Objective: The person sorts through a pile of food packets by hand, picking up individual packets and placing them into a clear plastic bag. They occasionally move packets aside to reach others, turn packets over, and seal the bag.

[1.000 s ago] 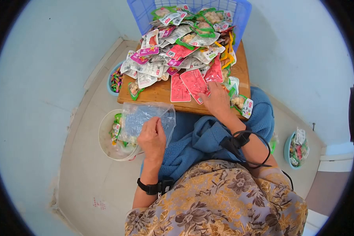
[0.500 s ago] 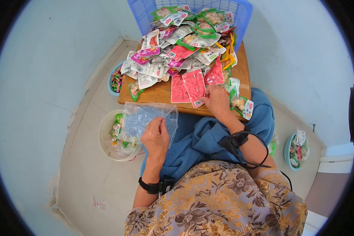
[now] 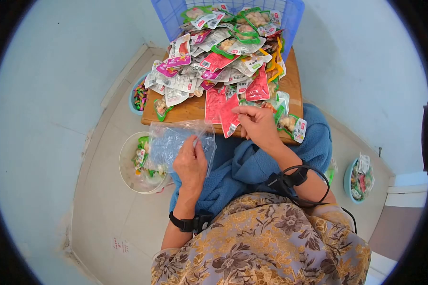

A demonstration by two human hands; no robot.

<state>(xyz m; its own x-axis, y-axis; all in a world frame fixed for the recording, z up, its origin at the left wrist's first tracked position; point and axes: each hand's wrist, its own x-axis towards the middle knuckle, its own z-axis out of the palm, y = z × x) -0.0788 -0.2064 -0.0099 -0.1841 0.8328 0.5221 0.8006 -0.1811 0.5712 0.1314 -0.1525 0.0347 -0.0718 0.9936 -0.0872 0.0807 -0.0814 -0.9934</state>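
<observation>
From where I stand, the person's right hand has its thumb and forefinger closed on the right edge of a red packet, the other fingers curled loosely behind. The packet reaches out from those fingers toward 9 o'clock, tilted, its lower end showing past the near edge of the wooden surface. A flat red packet lies on the surface at about 10 o'clock from the same fingers, partly overlapped in view by the held one. Another red packet rests at 1 o'clock, against the big heap of packets that spreads around 12 o'clock, out of a blue plastic basket at the far end. The left hand pinches the edge of a clear plastic bag between thumb and fingers; the bag hangs toward 9 o'clock from them, crumpled, and overlaps in view the rim of a white bucket at 8 o'clock, which has green-edged packets in it. I can't tell whether the bag's mouth is open. The held red packet is outside the bag, near it, at roughly 2 o'clock from the left fingers. Blue cloth covers the lap beneath both hands.
</observation>
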